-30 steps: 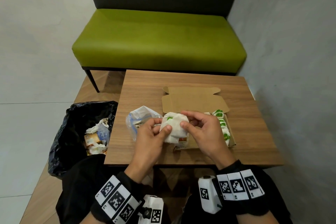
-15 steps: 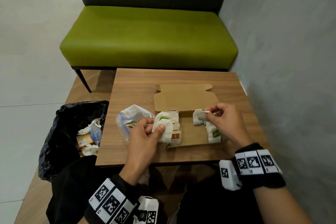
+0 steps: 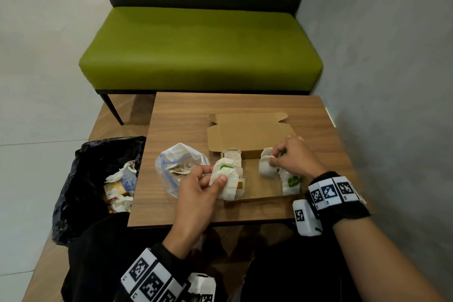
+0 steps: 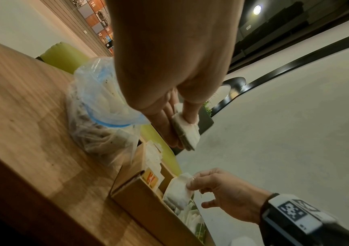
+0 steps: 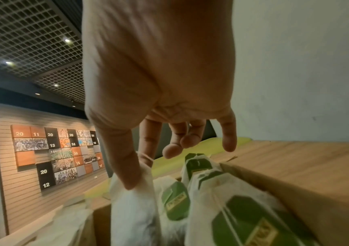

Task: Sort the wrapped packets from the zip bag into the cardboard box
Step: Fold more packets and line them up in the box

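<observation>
We see packets already standing in the cardboard box (image 3: 255,200) at lower centre; the zip bag (image 3: 181,164) left of it holds more. Our left hand (image 3: 196,193) pinches a small stack of packets (image 3: 226,178), and our right hand (image 3: 291,159) pinches a white packet (image 3: 267,167) over the box.

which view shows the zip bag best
The head view: the whole zip bag lies on the table just left of the cardboard box, outline unobstructed. The left wrist view shows it close up but blurred and partly behind the left hand. The right wrist view misses it.

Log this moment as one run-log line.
left hand: holds packet stack | right hand: pinches white packet over cardboard box | zip bag: on table
</observation>
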`<state>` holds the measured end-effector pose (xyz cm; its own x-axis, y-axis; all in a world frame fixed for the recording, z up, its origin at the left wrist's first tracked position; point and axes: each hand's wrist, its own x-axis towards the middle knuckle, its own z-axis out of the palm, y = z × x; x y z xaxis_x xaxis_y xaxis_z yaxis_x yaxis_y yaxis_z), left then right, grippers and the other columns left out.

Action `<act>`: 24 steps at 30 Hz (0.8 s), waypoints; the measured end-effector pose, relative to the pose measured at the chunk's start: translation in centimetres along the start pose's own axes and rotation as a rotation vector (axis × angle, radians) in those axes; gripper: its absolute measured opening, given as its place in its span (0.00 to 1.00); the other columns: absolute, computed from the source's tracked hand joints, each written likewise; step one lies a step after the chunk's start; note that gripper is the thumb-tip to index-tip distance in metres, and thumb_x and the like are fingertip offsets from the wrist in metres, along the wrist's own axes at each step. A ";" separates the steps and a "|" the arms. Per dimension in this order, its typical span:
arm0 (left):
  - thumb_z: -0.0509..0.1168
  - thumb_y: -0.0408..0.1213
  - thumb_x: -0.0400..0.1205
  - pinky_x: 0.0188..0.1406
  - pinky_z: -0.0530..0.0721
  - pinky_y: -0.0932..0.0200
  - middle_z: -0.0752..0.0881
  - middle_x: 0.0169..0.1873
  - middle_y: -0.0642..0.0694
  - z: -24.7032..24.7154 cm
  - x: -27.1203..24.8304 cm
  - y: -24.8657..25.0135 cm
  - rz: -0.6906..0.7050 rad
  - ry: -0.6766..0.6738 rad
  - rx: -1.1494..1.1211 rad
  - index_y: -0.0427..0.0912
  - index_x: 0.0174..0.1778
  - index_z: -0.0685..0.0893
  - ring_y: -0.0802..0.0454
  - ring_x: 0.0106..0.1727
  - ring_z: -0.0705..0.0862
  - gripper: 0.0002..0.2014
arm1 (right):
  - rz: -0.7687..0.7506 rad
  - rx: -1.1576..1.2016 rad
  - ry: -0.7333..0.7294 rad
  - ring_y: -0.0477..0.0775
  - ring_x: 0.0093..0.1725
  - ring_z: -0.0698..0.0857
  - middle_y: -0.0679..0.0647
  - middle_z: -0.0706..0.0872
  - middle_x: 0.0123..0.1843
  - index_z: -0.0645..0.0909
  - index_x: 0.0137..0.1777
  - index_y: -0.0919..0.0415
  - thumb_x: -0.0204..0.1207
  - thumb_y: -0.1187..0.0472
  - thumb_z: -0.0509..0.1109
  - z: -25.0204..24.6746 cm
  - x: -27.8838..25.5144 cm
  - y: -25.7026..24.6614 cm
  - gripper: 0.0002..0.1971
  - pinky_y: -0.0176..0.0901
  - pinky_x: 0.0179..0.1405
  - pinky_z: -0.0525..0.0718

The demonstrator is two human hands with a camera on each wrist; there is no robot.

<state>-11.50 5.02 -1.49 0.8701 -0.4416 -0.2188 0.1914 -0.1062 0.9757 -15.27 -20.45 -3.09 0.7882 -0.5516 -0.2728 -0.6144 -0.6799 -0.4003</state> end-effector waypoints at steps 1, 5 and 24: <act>0.69 0.32 0.83 0.53 0.90 0.42 0.94 0.44 0.46 0.0 0.0 0.0 -0.001 -0.004 0.001 0.40 0.57 0.83 0.50 0.48 0.93 0.08 | 0.001 -0.038 0.005 0.54 0.68 0.73 0.45 0.79 0.56 0.88 0.42 0.46 0.72 0.49 0.79 0.2 0.0 -0.1 0.04 0.69 0.75 0.68; 0.69 0.32 0.82 0.53 0.90 0.43 0.94 0.43 0.47 0.2 0.1 -0.1 -0.006 -0.007 0.001 0.40 0.57 0.83 0.51 0.47 0.93 0.08 | -0.039 -0.181 0.106 0.55 0.69 0.73 0.46 0.76 0.53 0.88 0.45 0.47 0.75 0.50 0.76 1.0 0.3 -0.1 0.03 0.67 0.71 0.69; 0.72 0.33 0.80 0.56 0.88 0.39 0.93 0.43 0.41 3.7 0.9 -0.2 -0.051 -0.053 -0.073 0.36 0.51 0.87 0.43 0.49 0.92 0.06 | -0.182 0.400 0.310 0.45 0.45 0.85 0.44 0.87 0.47 0.88 0.52 0.50 0.79 0.59 0.73 0.2 -3.1 -0.4 0.05 0.41 0.46 0.85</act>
<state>-12.48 1.34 -1.92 0.8334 -0.4842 -0.2664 0.2691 -0.0654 0.9609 -17.48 -18.38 -2.31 0.7959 -0.6002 0.0793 -0.3598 -0.5742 -0.7354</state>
